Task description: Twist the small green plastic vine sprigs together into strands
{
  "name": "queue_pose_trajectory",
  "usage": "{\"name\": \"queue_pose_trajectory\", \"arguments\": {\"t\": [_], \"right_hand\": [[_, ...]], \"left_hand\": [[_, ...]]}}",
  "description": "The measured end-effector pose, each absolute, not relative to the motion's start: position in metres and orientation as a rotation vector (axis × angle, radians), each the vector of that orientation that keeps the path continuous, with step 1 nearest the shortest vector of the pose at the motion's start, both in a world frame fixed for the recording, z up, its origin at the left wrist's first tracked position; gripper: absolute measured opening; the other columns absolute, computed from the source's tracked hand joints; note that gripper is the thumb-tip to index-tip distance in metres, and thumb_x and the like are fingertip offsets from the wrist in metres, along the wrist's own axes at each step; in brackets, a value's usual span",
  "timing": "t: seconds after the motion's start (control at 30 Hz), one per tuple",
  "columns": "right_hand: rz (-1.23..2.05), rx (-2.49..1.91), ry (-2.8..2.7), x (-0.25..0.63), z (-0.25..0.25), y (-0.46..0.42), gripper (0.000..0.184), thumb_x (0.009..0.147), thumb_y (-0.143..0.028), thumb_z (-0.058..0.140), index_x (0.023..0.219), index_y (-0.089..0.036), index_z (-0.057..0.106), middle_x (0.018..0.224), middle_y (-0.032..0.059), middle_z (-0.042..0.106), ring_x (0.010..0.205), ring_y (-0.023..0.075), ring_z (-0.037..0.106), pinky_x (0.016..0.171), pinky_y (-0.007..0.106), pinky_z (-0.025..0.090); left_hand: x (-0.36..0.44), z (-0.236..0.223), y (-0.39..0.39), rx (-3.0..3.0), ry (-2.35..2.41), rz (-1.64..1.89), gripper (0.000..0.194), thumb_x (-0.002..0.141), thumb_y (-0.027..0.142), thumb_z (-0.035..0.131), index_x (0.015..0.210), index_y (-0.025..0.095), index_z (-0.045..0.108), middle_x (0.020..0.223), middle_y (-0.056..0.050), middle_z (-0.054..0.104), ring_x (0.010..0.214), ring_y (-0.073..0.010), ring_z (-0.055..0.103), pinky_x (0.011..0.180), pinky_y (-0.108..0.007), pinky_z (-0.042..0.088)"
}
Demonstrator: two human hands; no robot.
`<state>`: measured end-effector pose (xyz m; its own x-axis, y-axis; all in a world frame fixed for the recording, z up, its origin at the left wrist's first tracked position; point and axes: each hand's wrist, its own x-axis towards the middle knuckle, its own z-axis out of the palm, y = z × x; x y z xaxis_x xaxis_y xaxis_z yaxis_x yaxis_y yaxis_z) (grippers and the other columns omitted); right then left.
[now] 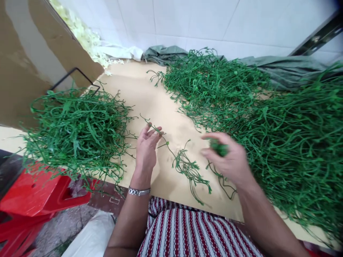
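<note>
Thin green plastic-looking stems with small branched ends lie all about. My left hand [148, 141], a silver band at its wrist, has its fingers bent around a single green stem [167, 143] that runs down to the right. My right hand [227, 153] is smeared by motion, its fingers curled around a small green bunch of stems [218, 147]. On the board between and below both hands rests a loose little bunch of stems [187, 167]. A dark green looped stem [226, 187] lies under my right hand.
A stem heap [77, 132] sits at left by a black wire frame [75, 69] and a cardboard box [34, 53]. Bigger heaps [294, 142] fill the right and back. Pale yellow pieces [83, 32] lie behind the box. A red stool [40, 192] stands lower left.
</note>
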<state>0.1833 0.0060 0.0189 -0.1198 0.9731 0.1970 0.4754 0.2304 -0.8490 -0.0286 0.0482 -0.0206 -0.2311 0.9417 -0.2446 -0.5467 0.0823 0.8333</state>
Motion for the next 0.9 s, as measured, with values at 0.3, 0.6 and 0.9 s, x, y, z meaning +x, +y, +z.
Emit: {"name": "queue_pose_trajectory", "arguments": {"t": [0.3, 0.6, 0.9], "right_hand": [[0.640, -1.405, -2.230, 0.156, -0.010, 0.013, 0.014, 0.072, -0.008, 0.051, 0.080, -0.017, 0.057, 0.068, 0.0000, 0.059, 0.059, 0.0119, 0.053, 0.054, 0.021, 0.035], [0.758, -1.060, -1.929, 0.155, -0.006, 0.000, 0.006, 0.081, -0.015, 0.052, 0.083, -0.018, 0.057, 0.072, 0.0025, 0.061, 0.065, 0.0126, 0.056, 0.060, 0.023, 0.043], [0.732, -0.872, -2.053, 0.158, -0.014, -0.012, 0.029, 0.077, -0.004, 0.049, 0.100, -0.017, 0.060, 0.079, 0.0050, 0.064, 0.064, 0.0129, 0.058, 0.057, 0.023, 0.045]], "left_hand": [[-0.031, -0.009, 0.012, 1.195, 1.699, 1.690, 0.022, 0.069, 0.015, 0.064, 0.091, 0.020, 0.063, 0.104, -0.005, 0.054, 0.105, -0.0190, 0.047, 0.088, -0.026, 0.037], [-0.018, -0.019, -0.011, 1.079, 1.223, 1.071, 0.015, 0.074, 0.026, 0.060, 0.082, 0.014, 0.063, 0.069, -0.001, 0.056, 0.062, -0.0101, 0.048, 0.058, -0.021, 0.039], [-0.010, -0.027, -0.014, 1.107, 1.333, 1.434, 0.006, 0.076, 0.021, 0.055, 0.072, 0.016, 0.058, 0.064, 0.002, 0.049, 0.059, -0.0091, 0.043, 0.055, -0.020, 0.036]]}}
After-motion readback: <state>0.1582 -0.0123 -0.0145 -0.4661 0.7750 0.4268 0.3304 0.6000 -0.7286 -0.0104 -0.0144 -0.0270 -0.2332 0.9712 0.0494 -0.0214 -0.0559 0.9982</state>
